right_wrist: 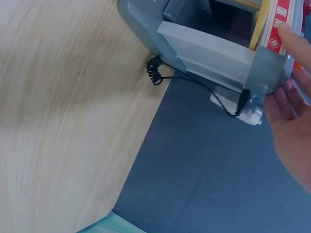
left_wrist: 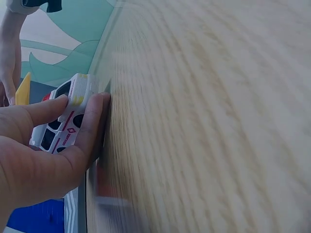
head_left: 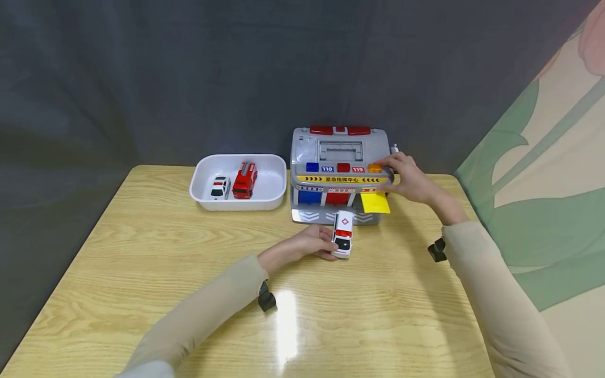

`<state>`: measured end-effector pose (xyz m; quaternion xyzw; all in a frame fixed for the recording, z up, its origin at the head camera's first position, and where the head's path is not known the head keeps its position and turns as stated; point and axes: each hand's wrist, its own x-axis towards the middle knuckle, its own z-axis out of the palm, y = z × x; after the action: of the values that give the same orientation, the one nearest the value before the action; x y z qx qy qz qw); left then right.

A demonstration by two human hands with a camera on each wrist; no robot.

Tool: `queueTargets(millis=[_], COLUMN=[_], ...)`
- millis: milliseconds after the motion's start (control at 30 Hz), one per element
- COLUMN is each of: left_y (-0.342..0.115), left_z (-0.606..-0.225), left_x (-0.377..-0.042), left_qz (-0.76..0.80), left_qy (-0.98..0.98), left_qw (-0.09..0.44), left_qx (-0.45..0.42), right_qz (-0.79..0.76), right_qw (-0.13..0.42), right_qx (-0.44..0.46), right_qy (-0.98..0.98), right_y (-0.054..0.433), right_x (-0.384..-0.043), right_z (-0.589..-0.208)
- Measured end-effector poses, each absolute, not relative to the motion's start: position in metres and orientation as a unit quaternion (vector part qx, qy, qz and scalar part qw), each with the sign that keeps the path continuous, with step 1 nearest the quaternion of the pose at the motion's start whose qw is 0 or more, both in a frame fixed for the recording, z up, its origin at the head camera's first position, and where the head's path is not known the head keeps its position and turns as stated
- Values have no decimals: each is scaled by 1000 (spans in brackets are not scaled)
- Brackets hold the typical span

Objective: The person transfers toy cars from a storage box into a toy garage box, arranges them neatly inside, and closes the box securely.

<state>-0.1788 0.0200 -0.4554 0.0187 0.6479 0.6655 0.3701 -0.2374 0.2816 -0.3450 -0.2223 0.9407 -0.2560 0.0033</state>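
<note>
My left hand [head_left: 309,242] pinches a white toy ambulance [head_left: 344,223] with a red cross on its roof, thumb on one side and fingers beneath. The ambulance stands at the front ramp of a grey toy emergency station [head_left: 304,149], before its right bay. In the left wrist view the ambulance [left_wrist: 63,136] shows its windows and red markings. My right hand [head_left: 410,178] grips the station's upper right corner, by the orange button [head_left: 374,168]. Below it, the yellow door [head_left: 375,203] is swung up; the blue door [head_left: 309,197] and red door [head_left: 337,198] are down.
Left of the station stands a white tray [head_left: 198,184] with a toy police car [head_left: 220,188] and a red fire engine [head_left: 245,180] inside. A coiled black cord [right_wrist: 154,70] hangs at the station's right side. A dark curtain [head_left: 212,79] closes off the back.
</note>
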Motion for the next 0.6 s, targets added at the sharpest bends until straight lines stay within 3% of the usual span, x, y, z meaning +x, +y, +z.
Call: queueTargets(millis=[600], left_y=[65], left_z=[-454], left_x=[-190], left_qz=[688], left_qy=[617], left_qw=[382], left_qx=[3], right_qz=[-257], right_qw=[16], right_qx=[-191], right_qy=[947], right_y=[280], right_x=[-236], right_z=[-344])
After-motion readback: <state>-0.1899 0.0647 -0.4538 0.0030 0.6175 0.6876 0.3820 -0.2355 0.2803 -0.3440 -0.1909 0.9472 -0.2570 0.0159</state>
